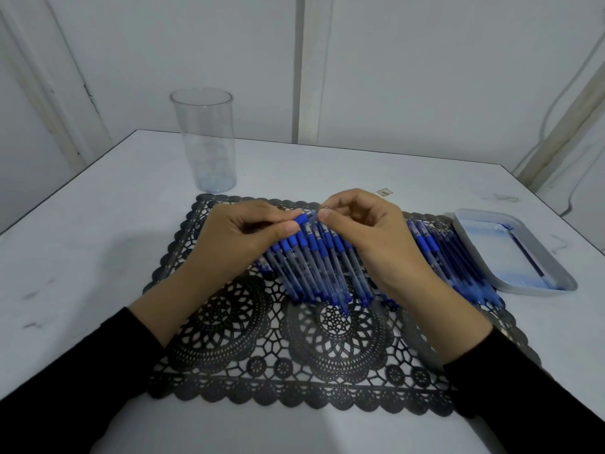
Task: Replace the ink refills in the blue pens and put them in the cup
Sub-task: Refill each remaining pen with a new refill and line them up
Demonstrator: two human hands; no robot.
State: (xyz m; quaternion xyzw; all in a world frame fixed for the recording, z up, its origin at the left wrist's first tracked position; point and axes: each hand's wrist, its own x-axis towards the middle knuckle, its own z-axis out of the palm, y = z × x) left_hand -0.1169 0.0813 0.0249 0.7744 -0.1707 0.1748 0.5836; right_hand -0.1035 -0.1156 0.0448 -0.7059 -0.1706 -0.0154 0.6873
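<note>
- A blue ballpoint pen with a rubbery blue grip and a clear tip [304, 219] is held above a black lace-pattern plastic placemat [327, 348], over a row of matching blue pens with clear barrels [320, 267] lying side by side on the mat.
- A tall clear plastic cup [204, 142] stands upright on the white table [98, 224], just beyond the mat's far left corner and well apart from the pen.
- A pale shallow tray stained with blue ink [484, 244] sits at the mat's right edge; a thin dark rod, possibly a refill [527, 257], lies inside.
- Most of the held pen's barrel is hidden behind the left palm, and whether a refill sits inside cannot be made out. The right wrist covers part of the pen row.
- The left hand [248, 234] pinches the blue grip between thumb and forefinger, its other fingers curled.
- The right hand [370, 237] pinches the clear tip end between thumb and forefinger, facing the left. Black sleeves cover both forearms.
</note>
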